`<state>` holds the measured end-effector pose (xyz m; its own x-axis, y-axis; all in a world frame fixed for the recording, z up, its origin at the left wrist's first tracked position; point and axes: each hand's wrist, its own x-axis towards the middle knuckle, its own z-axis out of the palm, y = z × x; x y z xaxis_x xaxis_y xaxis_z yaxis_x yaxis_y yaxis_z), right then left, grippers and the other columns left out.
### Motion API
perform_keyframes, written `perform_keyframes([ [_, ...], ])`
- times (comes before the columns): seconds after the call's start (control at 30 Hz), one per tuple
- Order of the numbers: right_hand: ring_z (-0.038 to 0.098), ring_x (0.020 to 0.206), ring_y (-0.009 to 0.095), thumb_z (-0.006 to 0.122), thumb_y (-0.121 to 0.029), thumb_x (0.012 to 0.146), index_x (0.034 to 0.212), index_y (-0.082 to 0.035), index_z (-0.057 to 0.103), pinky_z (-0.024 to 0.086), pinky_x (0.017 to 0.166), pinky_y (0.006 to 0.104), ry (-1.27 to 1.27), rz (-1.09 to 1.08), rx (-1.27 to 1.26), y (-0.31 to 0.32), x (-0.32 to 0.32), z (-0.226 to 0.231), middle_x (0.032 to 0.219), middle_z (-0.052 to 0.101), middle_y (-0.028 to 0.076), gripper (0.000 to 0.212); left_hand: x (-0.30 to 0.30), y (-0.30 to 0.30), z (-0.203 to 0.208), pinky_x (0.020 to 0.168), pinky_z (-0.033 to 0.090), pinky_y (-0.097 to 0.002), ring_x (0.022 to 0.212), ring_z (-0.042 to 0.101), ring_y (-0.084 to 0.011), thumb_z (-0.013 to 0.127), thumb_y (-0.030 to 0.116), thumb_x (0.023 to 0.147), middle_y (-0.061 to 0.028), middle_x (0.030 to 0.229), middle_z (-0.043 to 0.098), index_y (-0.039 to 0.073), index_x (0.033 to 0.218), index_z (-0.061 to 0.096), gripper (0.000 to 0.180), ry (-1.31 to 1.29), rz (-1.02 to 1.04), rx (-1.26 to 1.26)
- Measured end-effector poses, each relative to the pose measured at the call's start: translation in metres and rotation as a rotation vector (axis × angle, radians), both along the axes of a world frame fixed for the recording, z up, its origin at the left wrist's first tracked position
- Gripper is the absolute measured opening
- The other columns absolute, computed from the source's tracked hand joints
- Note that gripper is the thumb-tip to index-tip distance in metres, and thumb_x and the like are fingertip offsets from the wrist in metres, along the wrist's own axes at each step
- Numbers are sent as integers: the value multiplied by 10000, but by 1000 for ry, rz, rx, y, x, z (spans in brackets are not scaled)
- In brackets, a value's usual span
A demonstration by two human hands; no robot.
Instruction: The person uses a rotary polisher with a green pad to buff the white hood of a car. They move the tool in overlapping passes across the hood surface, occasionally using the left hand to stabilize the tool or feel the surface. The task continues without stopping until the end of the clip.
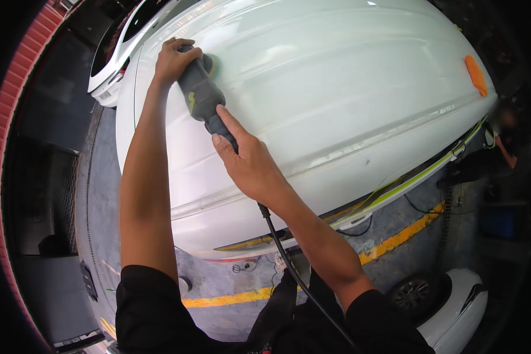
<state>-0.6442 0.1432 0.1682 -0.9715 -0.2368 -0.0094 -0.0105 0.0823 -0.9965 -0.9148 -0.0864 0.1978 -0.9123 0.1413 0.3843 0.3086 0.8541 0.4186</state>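
A dark grey electric polisher (200,88) lies against the white car roof (312,100) toward its left part. My left hand (174,59) is closed over the polisher's head, fingers curled across its top. Around the rear handle wraps my right hand (249,162), its index finger stretched along the body. The round pad (214,66) shows only in part beside the head, and its face against the roof is hidden. From the handle's end a black power cord (274,239) runs down past my right forearm.
An orange cloth (476,75) rests at the roof's far right edge. Another white car (109,74) stands at the upper left, and one more (463,307) at the lower right. A person in dark clothes (484,162) is at the right. Yellow lines (395,239) mark the grey floor.
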Motion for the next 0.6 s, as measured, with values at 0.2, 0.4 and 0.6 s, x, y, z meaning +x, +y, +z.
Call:
perform_keyframes([
  [0.2, 716, 868, 491, 503, -390, 1119, 1674, -125, 322, 533, 856, 543, -27, 30, -44, 8, 16, -4, 926, 731, 287, 641, 14, 16, -9, 1108, 499, -439, 1368, 581, -366, 780, 467, 716, -228, 1461, 608, 114, 1225, 801, 619, -7, -13, 50],
  [0.4, 715, 835, 476, 525, -370, 1114, 1691, -172, 295, 532, 836, 538, 34, 98, 36, -7, 24, -21, 886, 723, 277, 651, 51, -15, -13, 1136, 482, -456, 1450, 525, -398, 806, 388, 710, -262, 1539, 533, 115, 1207, 809, 567, 23, 81, 155],
  [0.6, 717, 827, 460, 578, -339, 1093, 1696, -183, 288, 542, 823, 499, 137, -84, -10, 37, 27, -31, 928, 724, 294, 686, 24, 64, -16, 1120, 499, -471, 1396, 562, -431, 818, 445, 696, -288, 1554, 509, 147, 1203, 821, 588, 114, -63, 105],
])
